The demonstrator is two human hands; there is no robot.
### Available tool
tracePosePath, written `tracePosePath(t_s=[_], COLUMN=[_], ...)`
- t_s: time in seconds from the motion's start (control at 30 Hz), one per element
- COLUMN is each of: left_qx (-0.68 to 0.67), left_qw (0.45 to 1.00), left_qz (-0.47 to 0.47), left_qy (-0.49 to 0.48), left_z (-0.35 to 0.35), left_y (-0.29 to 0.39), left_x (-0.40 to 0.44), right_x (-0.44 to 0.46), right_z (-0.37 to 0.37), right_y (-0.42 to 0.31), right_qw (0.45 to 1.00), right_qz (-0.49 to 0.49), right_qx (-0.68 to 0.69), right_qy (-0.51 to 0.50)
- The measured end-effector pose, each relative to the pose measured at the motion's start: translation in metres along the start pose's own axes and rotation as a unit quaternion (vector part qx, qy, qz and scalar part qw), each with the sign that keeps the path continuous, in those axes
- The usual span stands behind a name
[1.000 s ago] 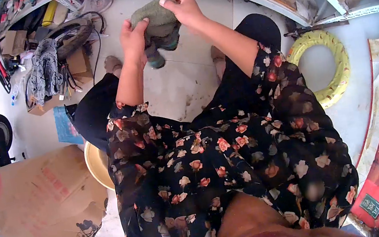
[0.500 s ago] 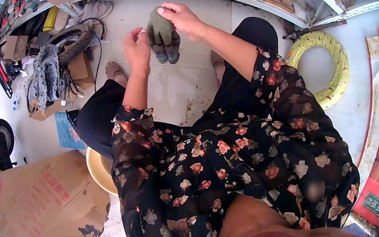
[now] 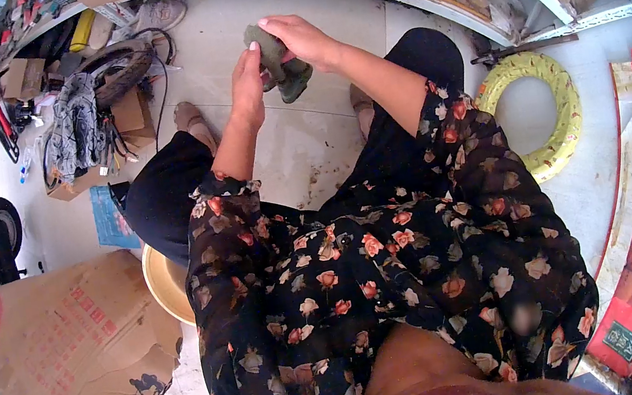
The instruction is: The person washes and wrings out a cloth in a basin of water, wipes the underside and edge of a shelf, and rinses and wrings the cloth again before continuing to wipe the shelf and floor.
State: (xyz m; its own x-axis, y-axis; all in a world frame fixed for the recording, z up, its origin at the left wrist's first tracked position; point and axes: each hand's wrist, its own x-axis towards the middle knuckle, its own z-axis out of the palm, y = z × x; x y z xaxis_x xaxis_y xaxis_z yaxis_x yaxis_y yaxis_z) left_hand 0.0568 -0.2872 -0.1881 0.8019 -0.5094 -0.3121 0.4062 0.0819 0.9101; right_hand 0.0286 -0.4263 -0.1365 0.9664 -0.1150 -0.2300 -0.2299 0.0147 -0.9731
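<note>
Glove (image 3: 268,49) occupies both hands (image 3: 246,85) (image 3: 309,41), basin (image 3: 152,284) partly hidden.

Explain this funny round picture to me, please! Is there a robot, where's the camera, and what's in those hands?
There's no robot here, just a person with two bare hands. The camera is worn on the person's head, looking forward and down. That's why you see their own flowery top. The left hand and right hand both hold what looks like a crumpled green glove, above the pale floor. On the picture's left is a big cardboard box, and on the right lies a yellow ring.
</note>
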Motion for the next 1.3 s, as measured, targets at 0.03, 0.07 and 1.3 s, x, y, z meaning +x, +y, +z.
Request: tracePosePath(t_s=[0.03,0.07,1.3], left_qx=[-0.012,-0.024,-0.253], left_qw=[1.000,1.000,0.962], left_qz=[0.006,0.013,-0.100], left_qy=[0.003,0.005,0.005], left_z=[0.001,0.002,0.048], left_y=[-0.001,-0.001,-0.073], left_x=[-0.001,-0.002,0.163], right_x=[0.001,0.002,-0.102], right_z=[0.001,0.001,-0.112], right_y=[0.002,0.003,-0.079], right_qw=[1.000,1.000,0.731], right_qz=[0.005,0.010,-0.155], right_qx=[0.000,-0.001,-0.664], right_qy=[-0.007,-0.014,-0.004])
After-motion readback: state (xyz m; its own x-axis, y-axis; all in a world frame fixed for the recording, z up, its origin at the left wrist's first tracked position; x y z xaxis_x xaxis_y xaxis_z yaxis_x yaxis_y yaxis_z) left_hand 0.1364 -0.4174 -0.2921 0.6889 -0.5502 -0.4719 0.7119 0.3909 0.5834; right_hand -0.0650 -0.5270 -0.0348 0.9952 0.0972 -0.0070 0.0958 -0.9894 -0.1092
